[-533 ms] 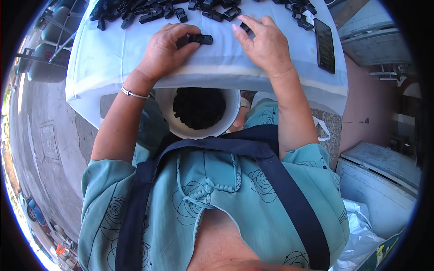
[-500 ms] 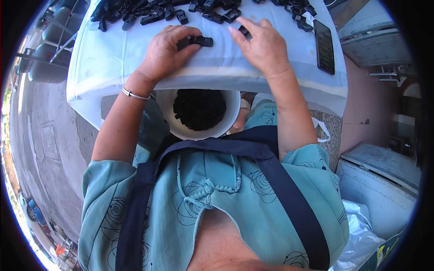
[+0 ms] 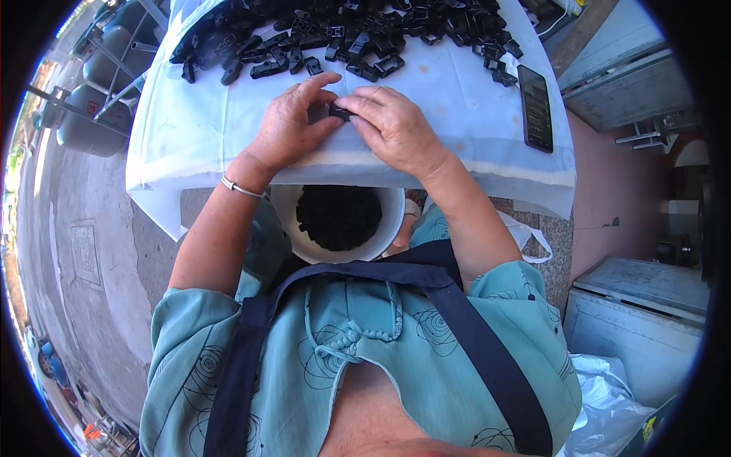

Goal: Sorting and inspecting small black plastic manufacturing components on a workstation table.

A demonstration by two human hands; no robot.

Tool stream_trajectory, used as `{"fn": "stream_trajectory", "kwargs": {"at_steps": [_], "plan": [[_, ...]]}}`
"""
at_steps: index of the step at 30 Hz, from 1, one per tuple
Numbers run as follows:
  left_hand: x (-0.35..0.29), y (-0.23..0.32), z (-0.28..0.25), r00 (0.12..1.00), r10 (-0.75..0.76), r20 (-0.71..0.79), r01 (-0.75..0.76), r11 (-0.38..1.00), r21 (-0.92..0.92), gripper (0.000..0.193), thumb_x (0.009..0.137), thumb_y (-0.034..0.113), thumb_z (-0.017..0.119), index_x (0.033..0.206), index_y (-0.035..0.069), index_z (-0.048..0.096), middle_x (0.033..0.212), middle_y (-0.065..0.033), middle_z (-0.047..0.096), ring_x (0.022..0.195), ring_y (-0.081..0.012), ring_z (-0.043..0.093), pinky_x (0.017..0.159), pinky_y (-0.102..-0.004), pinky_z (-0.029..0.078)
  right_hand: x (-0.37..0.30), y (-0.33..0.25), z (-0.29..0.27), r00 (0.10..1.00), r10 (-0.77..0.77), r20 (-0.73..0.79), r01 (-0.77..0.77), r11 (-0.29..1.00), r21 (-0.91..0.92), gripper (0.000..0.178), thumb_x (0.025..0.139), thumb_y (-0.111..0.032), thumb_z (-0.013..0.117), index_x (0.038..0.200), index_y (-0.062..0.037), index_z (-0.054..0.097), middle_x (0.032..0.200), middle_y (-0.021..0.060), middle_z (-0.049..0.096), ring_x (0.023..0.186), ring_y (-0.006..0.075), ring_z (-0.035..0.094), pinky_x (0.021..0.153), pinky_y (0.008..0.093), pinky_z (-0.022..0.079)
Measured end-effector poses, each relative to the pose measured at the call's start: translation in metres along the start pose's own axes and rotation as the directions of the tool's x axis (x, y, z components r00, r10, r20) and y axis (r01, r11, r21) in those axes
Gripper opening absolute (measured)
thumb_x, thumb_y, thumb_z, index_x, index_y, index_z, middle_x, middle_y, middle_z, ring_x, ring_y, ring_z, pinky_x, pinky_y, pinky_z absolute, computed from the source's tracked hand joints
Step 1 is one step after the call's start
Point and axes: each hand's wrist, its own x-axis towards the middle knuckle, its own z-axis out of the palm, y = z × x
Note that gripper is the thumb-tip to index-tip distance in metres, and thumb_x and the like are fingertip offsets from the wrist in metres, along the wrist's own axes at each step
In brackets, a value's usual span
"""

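Observation:
Both my hands meet over the white-covered table, close to its front edge. Between the thumb and fingers of my left hand is a small, dark, oblong black plastic part. My right hand pinches at the right end of that part, its thumb and fingertips pressed close. The fingers cover much of the part, and whether a second small piece is in the right fingertips cannot be made out. Beyond my hands lies a wide heap of similar black plastic parts, several lying loose at its near edge.
A dark phone lies at the table's right side. Below the front edge, between my legs, stands a white bucket holding many small black pieces. Grey chairs are at the left, a pale metal cabinet at the right.
My right hand, which was apart at the right with a small black piece at its fingers, has come left and nearer to the part in my left hand. The view has shifted, showing more of the heap.

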Motion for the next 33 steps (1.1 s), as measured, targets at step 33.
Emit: {"fn": "stream_trajectory", "kwargs": {"at_steps": [33], "plan": [[0.019, 0.013, 0.001, 0.991, -0.13, 0.044, 0.123, 0.983, 0.134, 0.054, 0.074, 0.008, 0.073, 0.124, 0.009, 0.054, 0.096, -0.0088, 0.068, 0.071, -0.0231, 0.063, 0.07, -0.0347, 0.053, 0.007, 0.012, -0.017, 0.972, 0.232, -0.037, -0.228, 0.97, 0.078, 0.031, 0.08, -0.003, 0.062, 0.111, -0.0058, 0.065, 0.101, 0.0129, 0.064, 0.087, 0.028, 0.064, 0.078, 0.0344, 0.053]]}}
